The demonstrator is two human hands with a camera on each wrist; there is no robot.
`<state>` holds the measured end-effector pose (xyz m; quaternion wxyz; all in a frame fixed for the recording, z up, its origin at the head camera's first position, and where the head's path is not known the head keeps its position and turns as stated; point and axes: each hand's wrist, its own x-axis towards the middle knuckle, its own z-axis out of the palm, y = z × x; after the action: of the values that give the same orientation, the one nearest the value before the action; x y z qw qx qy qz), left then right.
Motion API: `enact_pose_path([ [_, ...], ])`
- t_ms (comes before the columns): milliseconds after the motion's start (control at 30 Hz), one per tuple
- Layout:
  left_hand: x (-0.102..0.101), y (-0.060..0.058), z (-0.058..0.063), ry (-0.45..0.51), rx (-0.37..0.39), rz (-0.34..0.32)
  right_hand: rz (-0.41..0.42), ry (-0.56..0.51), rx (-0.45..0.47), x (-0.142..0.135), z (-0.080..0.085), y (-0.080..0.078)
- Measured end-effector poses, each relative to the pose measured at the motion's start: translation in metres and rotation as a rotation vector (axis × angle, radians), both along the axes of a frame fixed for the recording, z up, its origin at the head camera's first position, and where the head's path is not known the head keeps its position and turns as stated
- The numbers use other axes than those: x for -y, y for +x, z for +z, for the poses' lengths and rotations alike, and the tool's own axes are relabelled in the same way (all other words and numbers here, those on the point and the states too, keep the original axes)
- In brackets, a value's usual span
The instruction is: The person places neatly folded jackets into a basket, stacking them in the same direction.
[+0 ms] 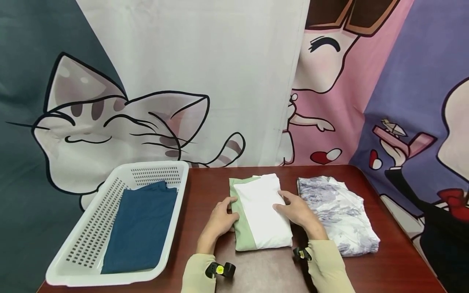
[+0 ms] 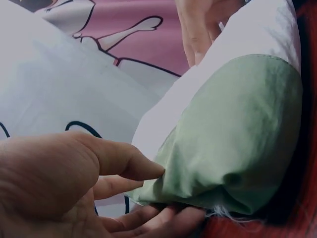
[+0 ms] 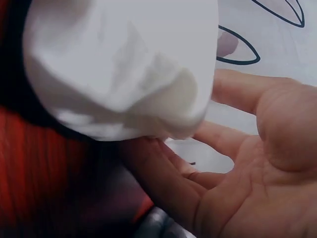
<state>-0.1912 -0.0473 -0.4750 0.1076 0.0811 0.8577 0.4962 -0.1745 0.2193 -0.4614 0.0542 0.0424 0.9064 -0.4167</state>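
Observation:
A folded green-and-white garment (image 1: pixel 264 215) lies near the middle of the table, between both hands. At its left side, my left hand (image 1: pixel 221 217) grips the green part, thumb on top and fingers tucked under. The left wrist view shows that green cloth (image 2: pixel 233 124) pinched, with loose white threads at its lower edge. My right hand (image 1: pixel 297 209) holds the white right side. In the right wrist view, some fingers pass beneath the white cloth (image 3: pixel 119 64) while the thumb lies along its edge.
On the left stands a white perforated basket (image 1: pixel 51 272) with a folded dark blue garment (image 1: pixel 143 228) inside. A folded white-and-grey patterned garment (image 1: pixel 338 215) lies right of the hands. Behind the reddish-brown table (image 1: pixel 207 181) hangs a printed cartoon curtain (image 1: pixel 249 81).

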Motion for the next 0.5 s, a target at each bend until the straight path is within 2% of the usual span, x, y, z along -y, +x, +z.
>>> enact_pose_path([
  [133,0.0049,-0.0024,-0.0027,0.054,0.042,-0.041,-0.008,-0.064,0.014,0.0037,-0.0048,-0.0020],
  [233,0.0076,-0.0035,-0.0028,0.059,0.044,-0.055,-0.011,-0.117,0.017,0.0061,-0.0076,-0.0032],
  [500,0.0042,-0.0018,-0.0055,0.087,-0.004,-0.008,0.003,-0.206,0.044,0.0046,-0.0088,-0.0046],
])
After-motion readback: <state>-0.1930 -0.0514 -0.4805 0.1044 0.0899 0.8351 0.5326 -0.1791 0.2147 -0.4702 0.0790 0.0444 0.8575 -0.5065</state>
